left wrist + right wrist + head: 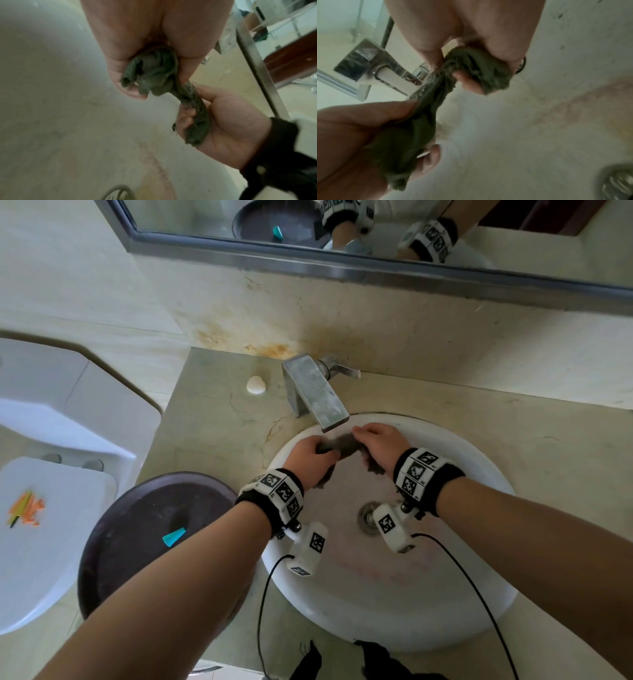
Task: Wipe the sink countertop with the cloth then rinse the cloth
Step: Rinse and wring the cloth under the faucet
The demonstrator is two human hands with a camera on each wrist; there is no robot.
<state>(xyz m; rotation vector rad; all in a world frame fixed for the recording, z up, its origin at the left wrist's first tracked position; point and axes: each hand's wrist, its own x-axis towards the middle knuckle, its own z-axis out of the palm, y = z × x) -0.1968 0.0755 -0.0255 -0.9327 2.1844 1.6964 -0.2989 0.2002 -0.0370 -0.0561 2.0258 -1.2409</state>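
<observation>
A dark grey-green cloth (342, 445) is twisted into a rope over the white sink basin (394, 594), just below the faucet spout (317, 392). My left hand (310, 455) grips one end and my right hand (378, 441) grips the other. In the left wrist view the cloth (157, 73) bunches inside my left hand (137, 65), and the twisted part runs into my right hand (214, 121). In the right wrist view my right hand (471, 67) holds the wad of cloth (481, 70), and my left hand (376, 128) grips the lower end. I see no running water.
The beige stone countertop (212, 422) surrounds the basin, with a small white soap (256, 385) near the faucet. A dark round tray (137, 535) holding a teal item (174, 536) sits at the left. The drain (368, 517) lies mid-basin. A mirror (342, 227) hangs behind, a toilet (51, 474) stands left.
</observation>
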